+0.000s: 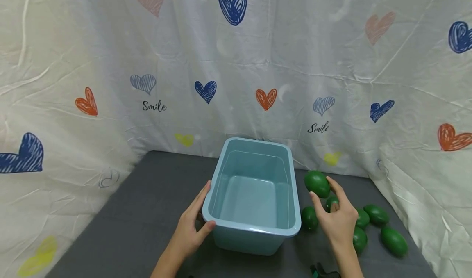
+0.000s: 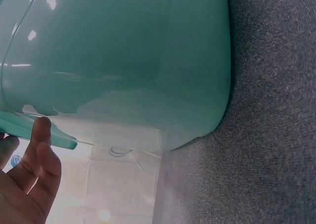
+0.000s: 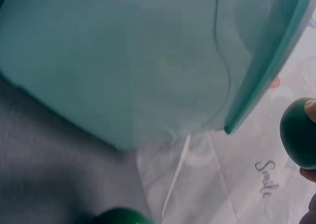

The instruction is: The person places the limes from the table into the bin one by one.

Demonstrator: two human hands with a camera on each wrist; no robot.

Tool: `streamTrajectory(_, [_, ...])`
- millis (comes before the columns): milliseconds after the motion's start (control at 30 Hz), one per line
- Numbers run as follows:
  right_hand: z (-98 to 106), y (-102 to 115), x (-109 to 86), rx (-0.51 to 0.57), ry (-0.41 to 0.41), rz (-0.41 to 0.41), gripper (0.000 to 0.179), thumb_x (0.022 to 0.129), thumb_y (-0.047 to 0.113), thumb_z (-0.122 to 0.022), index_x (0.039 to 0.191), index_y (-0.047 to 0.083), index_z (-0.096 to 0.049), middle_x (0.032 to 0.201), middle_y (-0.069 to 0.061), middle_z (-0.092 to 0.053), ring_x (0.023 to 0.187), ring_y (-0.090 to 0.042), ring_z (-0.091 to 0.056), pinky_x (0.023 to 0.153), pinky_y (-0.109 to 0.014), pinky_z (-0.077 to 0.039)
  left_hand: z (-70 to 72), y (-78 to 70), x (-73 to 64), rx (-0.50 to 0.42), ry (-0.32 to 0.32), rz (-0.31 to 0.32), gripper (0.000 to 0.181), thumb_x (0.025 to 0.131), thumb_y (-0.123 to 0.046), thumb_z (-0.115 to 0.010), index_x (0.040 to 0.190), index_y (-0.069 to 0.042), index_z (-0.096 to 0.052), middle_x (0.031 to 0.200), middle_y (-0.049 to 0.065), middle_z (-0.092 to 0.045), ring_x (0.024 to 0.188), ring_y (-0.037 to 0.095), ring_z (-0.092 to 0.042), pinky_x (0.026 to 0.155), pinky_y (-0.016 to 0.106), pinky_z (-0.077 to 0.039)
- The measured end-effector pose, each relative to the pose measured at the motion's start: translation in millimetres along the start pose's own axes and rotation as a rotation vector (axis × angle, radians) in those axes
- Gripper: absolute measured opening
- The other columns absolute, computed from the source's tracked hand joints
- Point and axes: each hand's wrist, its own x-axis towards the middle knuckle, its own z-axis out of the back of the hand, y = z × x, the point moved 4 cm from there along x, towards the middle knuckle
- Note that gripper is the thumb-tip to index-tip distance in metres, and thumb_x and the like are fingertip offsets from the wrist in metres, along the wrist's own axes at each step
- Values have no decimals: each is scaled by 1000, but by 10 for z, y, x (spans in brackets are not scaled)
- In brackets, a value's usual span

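Left hand grips blue bin by its near-left rim, right hand pinches one green fruit between thumb and fingers, held up just right of the bin, not touching it, more green fruits lying on grey desk around that hand.

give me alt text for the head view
A person's right hand holds a green fruit beside a blue tub, while the left hand grips its rim. More green fruits lie on the dark table, before a heart-print cloth.
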Motion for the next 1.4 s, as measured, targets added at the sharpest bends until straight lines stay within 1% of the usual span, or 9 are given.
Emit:
streamTrajectory(167, [-112,103,-15,32,9,8,63,81,12,-93,140,13,-70,118,-16,-76,37,12,-17,35,-22,-23,14,-10,4,-1,-7,-8,80,104,-47,-66,170,-23,-28,172,9,-34,98,20,-63,66,29,-54])
streamTrajectory(300, [-210,194,-20,81,36,12,64,81,11,-93,141,13,-69,121,-16,-76,38,13,-16,34,-23,-22,13,-14,-1,-8,-3,-1,80,104,-46,-66,170,-25,-27,173,5,-34,97,17,-62,66,28,-54])
streamTrajectory(500, [-317,308,-2,188,88,-27,61,84,10,-91,141,15,-69,123,-16,-76,36,9,-20,34,-25,-24,6,-19,-3,-10,-3,-3,80,103,-42,-67,170,-23,-27,173,7,-33,100,19,-62,65,28,-53])
streamTrajectory(633, [-350,347,-1,222,116,-50,60,85,12,-90,141,18,-69,123,-16,-76,35,7,-22,34,-26,-25,2,-10,-4,-8,-4,1,81,103,-41,-69,170,-23,-28,172,7,-34,100,17,-62,65,29,-53])
streamTrajectory(800, [-359,349,-10,226,136,-72,59,86,13,-89,141,19,-69,124,-15,-75,34,5,-23,34,-27,-25,4,-8,-6,-13,-4,12,81,103,-41,-69,170,-24,-28,172,6,-34,101,18,-62,65,29,-54])
streamTrajectory(1000, [-344,323,-19,205,170,-91,60,89,15,-87,145,22,-66,135,-8,-72,34,5,-21,34,-25,-25,7,-15,-16,-7,-15,7,80,103,-42,-68,170,-23,-28,172,6,-34,97,12,-60,65,28,-53])
streamTrajectory(1133, [-307,288,-22,177,157,-92,61,89,14,-88,145,21,-66,135,-8,-72,34,6,-20,34,-24,-24,3,-15,-28,3,-17,-1,80,104,-41,-68,170,-23,-27,173,6,-33,98,12,-60,65,27,-53])
streamTrajectory(1233, [-272,248,-25,161,142,-96,61,89,14,-88,145,20,-66,135,-8,-72,34,7,-20,35,-23,-24,-9,-10,-29,11,-5,-5,81,104,-35,-69,171,-22,-25,173,6,-32,100,14,-61,66,28,-53])
streamTrajectory(1400, [-196,176,-33,134,131,-115,61,89,15,-88,145,20,-66,136,-7,-71,35,6,-20,35,-23,-24,-36,-4,-13,21,9,2,83,102,-28,-70,171,-22,-24,174,6,-31,107,13,-59,68,28,-54])
